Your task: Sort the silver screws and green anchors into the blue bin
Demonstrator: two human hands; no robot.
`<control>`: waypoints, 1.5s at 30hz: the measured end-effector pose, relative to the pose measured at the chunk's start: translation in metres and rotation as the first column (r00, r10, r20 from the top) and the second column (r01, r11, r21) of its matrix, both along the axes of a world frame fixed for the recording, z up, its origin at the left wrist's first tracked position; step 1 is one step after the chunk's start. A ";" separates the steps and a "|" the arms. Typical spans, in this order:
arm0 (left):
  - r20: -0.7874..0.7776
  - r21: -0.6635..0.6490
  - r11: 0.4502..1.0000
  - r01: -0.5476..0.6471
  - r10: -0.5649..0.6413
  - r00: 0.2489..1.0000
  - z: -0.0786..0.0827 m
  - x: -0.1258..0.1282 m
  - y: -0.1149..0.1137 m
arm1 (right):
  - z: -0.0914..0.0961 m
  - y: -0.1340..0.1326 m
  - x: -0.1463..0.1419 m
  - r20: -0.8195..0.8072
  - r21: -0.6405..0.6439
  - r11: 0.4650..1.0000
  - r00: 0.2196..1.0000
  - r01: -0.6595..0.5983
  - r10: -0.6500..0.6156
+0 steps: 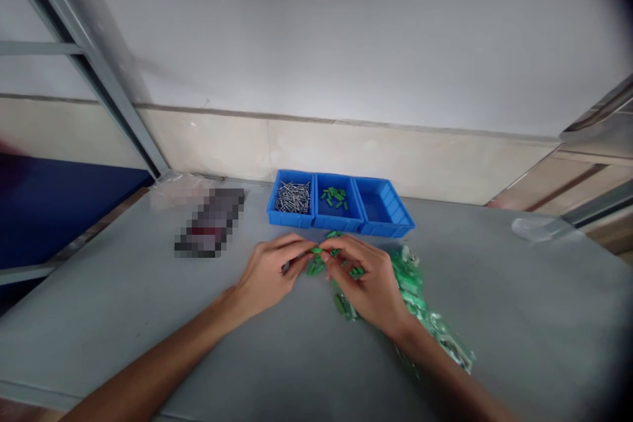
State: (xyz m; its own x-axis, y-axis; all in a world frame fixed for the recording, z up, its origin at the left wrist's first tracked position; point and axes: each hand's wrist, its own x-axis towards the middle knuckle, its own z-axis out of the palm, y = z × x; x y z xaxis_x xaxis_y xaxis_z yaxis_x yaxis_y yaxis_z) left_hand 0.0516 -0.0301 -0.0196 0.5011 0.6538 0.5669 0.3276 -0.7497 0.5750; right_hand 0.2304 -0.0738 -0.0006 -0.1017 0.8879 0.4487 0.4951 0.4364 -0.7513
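Your left hand (267, 275) and right hand (368, 285) close in, fingertips nearly meeting over small green plastic pieces (316, 268) lying loose on the grey metal table (123, 323); which hand actually pinches a piece cannot be told from this view. Risk: a piece squeezed off-centre could flick away, landing in the clear bag (408, 283) or the blue bin (291, 219) of silver pins and mixing stock.

The left forearm (153, 362) and right forearm (445, 369) are bare and slim, narrowing to thin wrists. The left hand (264, 277) and right hand (368, 283) are bare too, with long, slender fingers.
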 end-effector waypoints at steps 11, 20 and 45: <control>0.002 0.035 0.999 -0.014 0.014 1.000 0.000 -0.002 0.001 | 0.000 0.001 0.000 0.022 0.019 1.000 1.000 0.013 -0.014; -0.006 0.024 0.999 -0.022 0.023 1.000 -0.001 0.000 0.002 | -0.002 0.000 -0.001 0.078 0.093 0.995 0.997 -0.022 0.015; 0.006 -0.084 0.996 0.038 -0.037 0.999 0.002 -0.001 -0.001 | -0.008 -0.001 -0.004 0.157 0.299 0.954 0.987 -0.010 -0.038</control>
State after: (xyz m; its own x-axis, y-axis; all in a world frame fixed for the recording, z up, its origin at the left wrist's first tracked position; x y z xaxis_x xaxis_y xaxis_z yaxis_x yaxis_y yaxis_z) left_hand 0.0503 -0.0309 -0.0172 0.5239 0.6799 0.5131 0.2976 -0.7106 0.6376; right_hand 0.2259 -0.0749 -0.0081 -0.1817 0.7182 0.6717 0.6050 0.6201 -0.4994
